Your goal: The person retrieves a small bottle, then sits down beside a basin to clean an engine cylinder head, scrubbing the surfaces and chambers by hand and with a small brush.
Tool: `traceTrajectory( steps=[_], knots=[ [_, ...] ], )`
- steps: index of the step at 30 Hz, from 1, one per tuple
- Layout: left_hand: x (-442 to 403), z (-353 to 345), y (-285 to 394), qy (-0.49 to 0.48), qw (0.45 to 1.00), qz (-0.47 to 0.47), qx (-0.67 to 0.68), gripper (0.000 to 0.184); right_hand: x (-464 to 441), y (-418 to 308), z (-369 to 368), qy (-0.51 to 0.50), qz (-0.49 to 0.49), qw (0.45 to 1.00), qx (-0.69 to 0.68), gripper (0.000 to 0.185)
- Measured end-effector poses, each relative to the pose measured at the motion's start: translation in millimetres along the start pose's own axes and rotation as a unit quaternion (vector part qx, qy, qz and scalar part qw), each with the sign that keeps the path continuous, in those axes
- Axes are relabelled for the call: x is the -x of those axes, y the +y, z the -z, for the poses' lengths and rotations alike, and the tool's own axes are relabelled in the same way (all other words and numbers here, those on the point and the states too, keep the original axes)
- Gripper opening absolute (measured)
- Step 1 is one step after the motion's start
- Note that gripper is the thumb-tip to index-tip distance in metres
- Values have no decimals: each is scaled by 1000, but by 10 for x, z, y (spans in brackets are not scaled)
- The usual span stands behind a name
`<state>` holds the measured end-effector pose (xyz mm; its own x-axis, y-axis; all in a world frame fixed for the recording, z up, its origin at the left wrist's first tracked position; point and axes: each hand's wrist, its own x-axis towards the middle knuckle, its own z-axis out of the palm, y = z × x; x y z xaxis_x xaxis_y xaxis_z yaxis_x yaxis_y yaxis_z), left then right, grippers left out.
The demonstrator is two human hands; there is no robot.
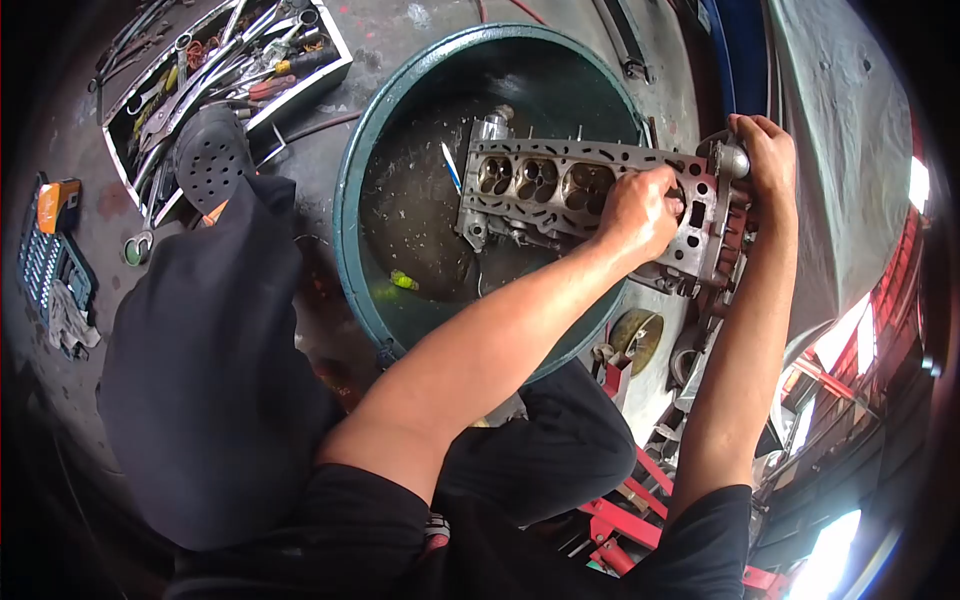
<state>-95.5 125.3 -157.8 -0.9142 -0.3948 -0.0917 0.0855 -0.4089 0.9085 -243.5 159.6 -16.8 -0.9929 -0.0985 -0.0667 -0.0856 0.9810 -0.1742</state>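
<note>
A metal engine cylinder head [640, 160] rests across a round green tub [352, 215], its chamber face turned up and its right end reaching past the rim. My left hand [643, 215] is closed, with its fingertips down at the rightmost combustion chamber; whatever they pinch is hidden. My right hand [768, 160] grips the right end of the head by a rounded metal part [732, 160]. Dark liquid with floating bits lies in the tub. A blue and white pen-like stick [451, 167] and a yellow-green scrap [403, 280] are left of the head.
A tool tray [330, 30] full of wrenches, pliers and screwdrivers stands at upper left. A blue tool case [72, 265] with an orange item and a grey rag [70, 322] lies far left. At right hangs a grey cover [840, 150]. Red metal stands [625, 520] are below.
</note>
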Motion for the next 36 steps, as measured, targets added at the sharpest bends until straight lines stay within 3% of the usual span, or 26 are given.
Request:
traceTrajectory(
  steps=[1,3,9,11,12,15,17,19,23,27,28,31,36],
  knots=[
    [38,39,-58,0,1000,4,2,12,10,20,-3,-3,-2,1000,3,30],
    [64,220,-96,-146,981,-50,-118,12,-35,48,10,3,25,1000,15,30],
    [112,103,-181,-81,995,-44,-44,10,-104,133,-19,7,10,1000,-2,29],
    [155,178,-463,-150,986,-49,-62,10,-92,138,-1,6,0,1000,-4,29],
    [182,379,-457,-170,985,-9,-25,13,-130,156,23,11,1,1000,-5,29],
    [152,489,-525,63,996,-21,-60,13,-131,130,-14,15,52,998,39,29],
    [105,253,-347,59,993,-94,-39,15,-14,73,-21,-5,-8,998,-63,28],
    [178,-67,-203,34,990,-119,-68,14,-21,53,5,-18,-5,1000,-23,27],
    [255,87,-307,103,980,-105,-136,16,-99,76,11,-10,13,1000,9,31],
    [235,-32,-134,118,962,-203,-140,21,-3,19,-5,-11,18,999,-35,29],
    [288,36,-208,91,969,-160,-166,20,-6,84,-8,-19,18,999,-33,30],
    [282,129,-478,132,956,-144,-217,21,-100,54,22,17,35,998,49,31],
    [275,-57,-146,126,969,-96,-187,17,42,-73,4,-16,10,1000,-8,31]
  ],
)
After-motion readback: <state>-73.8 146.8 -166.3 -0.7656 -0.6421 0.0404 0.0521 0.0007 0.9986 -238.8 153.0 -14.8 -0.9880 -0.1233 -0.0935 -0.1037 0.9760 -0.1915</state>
